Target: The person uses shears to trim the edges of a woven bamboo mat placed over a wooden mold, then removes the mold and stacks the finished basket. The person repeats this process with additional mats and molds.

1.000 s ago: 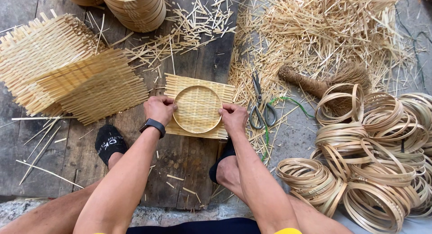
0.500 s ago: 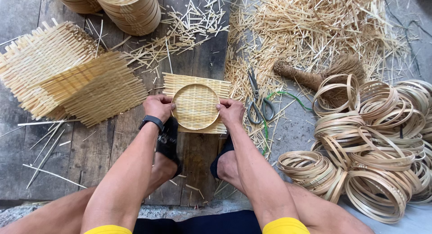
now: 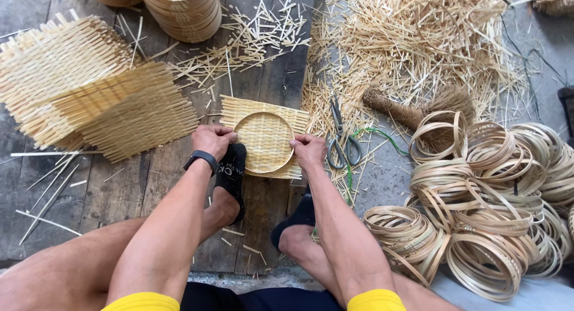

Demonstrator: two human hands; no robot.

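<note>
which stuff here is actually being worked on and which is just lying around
In hand: woven bamboo mat with round hoop pressed into it, gripped by left hand and right hand.

Lying about: scissors, brush, loose hoops, stacked mats, offcuts.

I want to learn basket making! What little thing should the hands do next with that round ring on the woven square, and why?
Probably keep pressing the bamboo ring down into the woven mat. The left hand and right hand grip its opposite sides, the middle is already dished, but the mat's corners lie flat outside the ring.
</note>
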